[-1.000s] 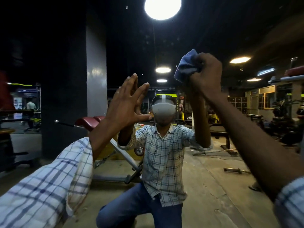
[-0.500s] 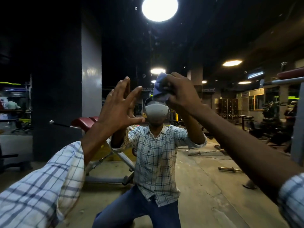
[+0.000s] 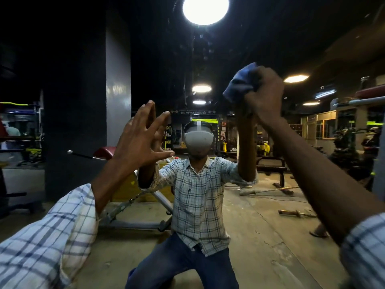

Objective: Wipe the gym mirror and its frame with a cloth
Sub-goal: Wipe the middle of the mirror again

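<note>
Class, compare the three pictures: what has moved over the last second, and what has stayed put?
The right hand, its grip on the blue cloth unchanged, swept down-left across the mirror, then back up-right. The left hand stayed spread against it.

The room was dim, and most of the upper part was almost black. The strongest light came from a big round ceiling lamp (image 3: 205, 9) at the top, which was burnt out to plain white. Smaller lamps (image 3: 201, 88) shone further back. The pillar (image 3: 117, 84) gave a weak reflection, and the floor (image 3: 260, 236) was lit softly. The right hand (image 3: 264, 94) and the cloth (image 3: 239, 82) were a little blurred by motion. Near the edges the sleeves (image 3: 41, 243) looked stretched and soft.
</note>
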A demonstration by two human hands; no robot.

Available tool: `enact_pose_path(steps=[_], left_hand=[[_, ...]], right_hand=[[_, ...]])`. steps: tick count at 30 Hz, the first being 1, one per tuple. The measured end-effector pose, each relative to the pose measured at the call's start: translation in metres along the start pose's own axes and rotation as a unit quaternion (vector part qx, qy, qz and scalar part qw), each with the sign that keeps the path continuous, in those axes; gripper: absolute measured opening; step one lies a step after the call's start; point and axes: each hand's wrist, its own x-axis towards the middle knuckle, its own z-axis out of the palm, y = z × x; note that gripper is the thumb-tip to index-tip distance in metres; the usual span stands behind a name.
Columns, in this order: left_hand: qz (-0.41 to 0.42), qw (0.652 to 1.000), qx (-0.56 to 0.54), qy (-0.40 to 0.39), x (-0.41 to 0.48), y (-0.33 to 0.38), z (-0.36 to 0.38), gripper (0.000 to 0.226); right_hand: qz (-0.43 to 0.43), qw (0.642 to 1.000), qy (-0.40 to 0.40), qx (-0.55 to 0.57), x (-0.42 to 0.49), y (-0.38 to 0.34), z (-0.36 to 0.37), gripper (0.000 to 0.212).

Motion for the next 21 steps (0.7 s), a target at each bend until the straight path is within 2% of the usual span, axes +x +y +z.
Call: enact_pose_path(steps=[1, 2, 4, 5, 6, 7, 8, 10, 11, 12, 13, 14, 16, 17, 18, 19, 20, 21], left_hand=[[-0.001, 1.000, -0.002, 0.000, -0.001, 0.000, 0.000, 0.119], [-0.002, 1.000, -0.002, -0.001, -0.002, 0.000, 0.000, 0.119], [-0.002, 1.000, -0.002, 0.002, -0.002, 0.000, 0.001, 0.119], [-0.003, 1.000, -0.003, 0.003, -0.002, 0.000, 0.001, 0.119], [-0.002, 1.000, -0.002, 0.002, -0.003, 0.000, 0.001, 0.119], [-0.002, 1.000, -0.001, 0.001, -0.004, -0.001, 0.001, 0.119], [-0.004, 1.000, 0.000, 0.001, -0.005, -0.002, 0.000, 0.118], [-0.008, 1.000, -0.001, 0.000, -0.008, -0.005, 0.001, 0.118], [-0.007, 1.000, -0.003, 0.000, -0.009, -0.007, 0.001, 0.117], [-0.007, 1.000, -0.005, 0.001, -0.010, -0.007, 0.001, 0.117], [-0.007, 1.000, -0.004, 0.001, -0.011, -0.007, 0.001, 0.117], [-0.005, 1.000, -0.002, 0.001, -0.011, -0.007, 0.001, 0.117], [-0.002, 1.000, 0.002, 0.000, -0.012, -0.010, 0.001, 0.117], [0.000, 1.000, 0.005, -0.003, -0.013, -0.013, 0.000, 0.117], [0.001, 1.000, 0.007, -0.006, -0.014, -0.016, 0.000, 0.116], [0.001, 1.000, 0.008, -0.005, -0.016, -0.021, 0.000, 0.116], [0.003, 1.000, 0.008, -0.003, -0.018, -0.025, 0.000, 0.116], [0.004, 1.000, 0.006, 0.000, -0.020, -0.030, 0.000, 0.116]], right_hand=[[0.052, 0.998, 0.024, 0.008, -0.002, 0.000, 0.005, 0.026], [0.042, 0.999, 0.005, 0.031, -0.014, -0.008, 0.012, 0.027], [-0.095, 0.983, -0.137, 0.075, -0.050, -0.029, 0.027, 0.025], [-0.163, 0.960, -0.218, 0.067, -0.066, -0.034, 0.029, 0.026], [-0.211, 0.939, -0.266, 0.050, -0.073, -0.034, 0.028, 0.029], [-0.226, 0.935, -0.269, 0.042, -0.070, -0.031, 0.025, 0.029], [-0.201, 0.950, -0.234, 0.049, -0.062, -0.027, 0.022, 0.026], [-0.086, 0.989, -0.098, 0.073, -0.052, -0.022, 0.016, 0.021], [-0.026, 0.996, -0.049, 0.074, -0.057, -0.023, 0.017, 0.021], [-0.004, 0.996, -0.037, 0.078, -0.068, -0.026, 0.024, 0.023], [-0.033, 0.993, -0.077, 0.084, -0.084, -0.034, 0.031, 0.027], [-0.096, 0.979, -0.154, 0.093, -0.100, -0.041, 0.038, 0.031], [-0.197, 0.935, -0.287, 0.063, -0.120, -0.040, 0.037, 0.033], [-0.205, 0.932, -0.295, 0.050, -0.118, -0.035, 0.030, 0.031], [-0.184, 0.947, -0.258, 0.050, -0.112, -0.028, 0.024, 0.030], [-0.127, 0.972, -0.190, 0.060, -0.107, -0.021, 0.018, 0.030], [-0.049, 0.992, -0.101, 0.059, -0.105, -0.015, 0.012, 0.031], [0.032, 0.998, -0.024, 0.055, -0.109, -0.010, 0.011, 0.031]])
